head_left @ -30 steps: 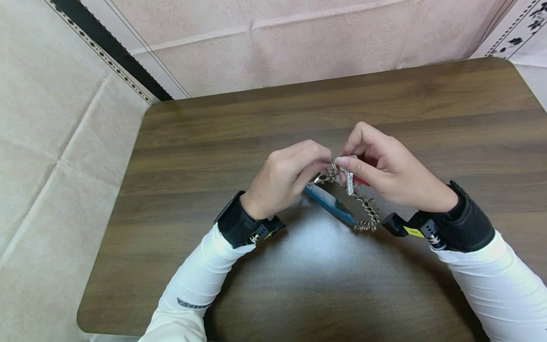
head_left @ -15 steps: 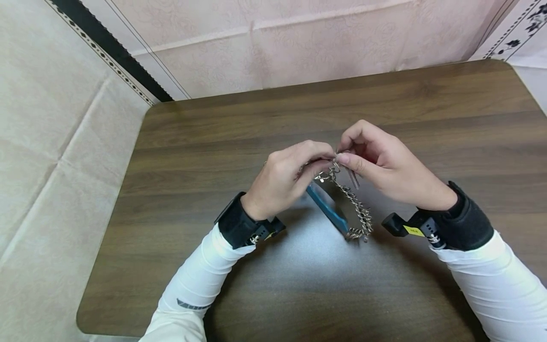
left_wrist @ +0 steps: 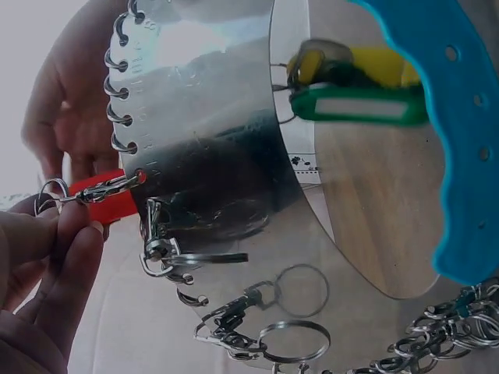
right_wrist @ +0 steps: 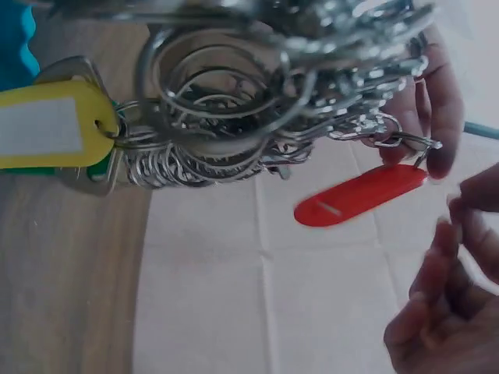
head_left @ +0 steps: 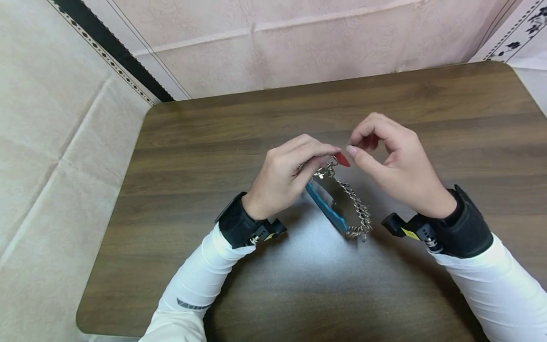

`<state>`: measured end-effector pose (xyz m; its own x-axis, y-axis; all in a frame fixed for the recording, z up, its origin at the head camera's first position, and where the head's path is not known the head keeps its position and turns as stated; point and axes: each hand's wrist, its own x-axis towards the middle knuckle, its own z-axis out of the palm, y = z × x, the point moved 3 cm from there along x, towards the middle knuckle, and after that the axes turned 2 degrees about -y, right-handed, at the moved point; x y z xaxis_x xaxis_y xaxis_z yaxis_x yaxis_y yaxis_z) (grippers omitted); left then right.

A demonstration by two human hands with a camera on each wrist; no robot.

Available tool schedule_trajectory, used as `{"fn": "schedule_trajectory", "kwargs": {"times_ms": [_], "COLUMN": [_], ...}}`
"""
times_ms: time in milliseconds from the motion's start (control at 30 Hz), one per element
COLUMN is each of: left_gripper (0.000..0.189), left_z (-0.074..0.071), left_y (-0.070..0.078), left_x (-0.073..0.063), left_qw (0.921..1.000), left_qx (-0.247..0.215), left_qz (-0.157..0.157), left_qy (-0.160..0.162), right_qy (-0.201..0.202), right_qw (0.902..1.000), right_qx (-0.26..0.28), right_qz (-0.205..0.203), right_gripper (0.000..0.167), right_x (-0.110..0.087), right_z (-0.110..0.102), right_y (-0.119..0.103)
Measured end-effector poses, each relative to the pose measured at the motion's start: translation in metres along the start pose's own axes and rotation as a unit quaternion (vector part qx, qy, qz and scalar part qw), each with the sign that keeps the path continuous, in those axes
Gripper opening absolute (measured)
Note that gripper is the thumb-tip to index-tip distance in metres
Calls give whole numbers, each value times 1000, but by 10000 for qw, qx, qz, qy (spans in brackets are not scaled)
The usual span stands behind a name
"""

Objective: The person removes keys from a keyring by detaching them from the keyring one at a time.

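My left hand [head_left: 290, 166] pinches a small metal clip with a ring, from which a red key tag [head_left: 342, 159] juts out past the fingertips. In the left wrist view that clip hooks through the rim of a shiny metal key-ring plate [left_wrist: 226, 148] with a wavy blue grip [left_wrist: 460, 140]. The red key tag hangs by its ring from the clip in the right wrist view. Just right of it, my right hand [head_left: 391, 159] is raised with loosely bent fingers, thumb and index tips close together. Nothing shows between those tips.
Many metal clips and rings [right_wrist: 226, 117] crowd along the plate's rim. A yellow key tag [right_wrist: 58, 125] and a green key tag [left_wrist: 359, 105] hang among them. The wooden table [head_left: 205, 156] lies below, with pale cloth [head_left: 299, 42] behind it.
My right hand has come away from the clip and shifted up and right. The red key tag now shows at my left fingertips, and the chain of clips has swung slightly left.
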<state>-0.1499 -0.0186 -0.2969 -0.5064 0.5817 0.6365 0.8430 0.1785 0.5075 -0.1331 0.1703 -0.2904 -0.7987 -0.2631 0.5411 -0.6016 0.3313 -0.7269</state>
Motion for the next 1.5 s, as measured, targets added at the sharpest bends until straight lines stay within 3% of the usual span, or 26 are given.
{"fn": "schedule_trajectory", "kwargs": {"times_ms": [233, 467, 633, 967, 1333, 1500], "left_gripper": [13, 13, 12, 11, 13, 11], "left_z": [0, 0, 1, -1, -2, -4], "left_y": [1, 2, 2, 3, -3, -4], "left_x": [-1, -2, -2, -2, -1, -2], "left_qw": [9998, 9995, 9992, 9990, 9933, 9918], "left_qx": [-53, 47, 83, 82, -79, -116], "left_qz": [-163, -307, -375, -393, -1143, -1255], "left_qy": [63, 83, 133, 206, -132, -198], "right_qy": [-701, -928, -1015, -1151, -1003, -1004], "right_qw": [9963, 9926, 9925, 9919, 9938, 9934], "right_qx": [-493, -760, -633, 240, 280, 370], "right_qz": [-8, 183, 254, 477, 380, 404], "right_gripper": [13, 8, 9, 10, 11, 10], "right_x": [-2, -3, -4, -5, -5, -4], "right_z": [5, 6, 7, 9, 9, 10], "right_y": [-5, -5, -4, -1, 3, 3]}}
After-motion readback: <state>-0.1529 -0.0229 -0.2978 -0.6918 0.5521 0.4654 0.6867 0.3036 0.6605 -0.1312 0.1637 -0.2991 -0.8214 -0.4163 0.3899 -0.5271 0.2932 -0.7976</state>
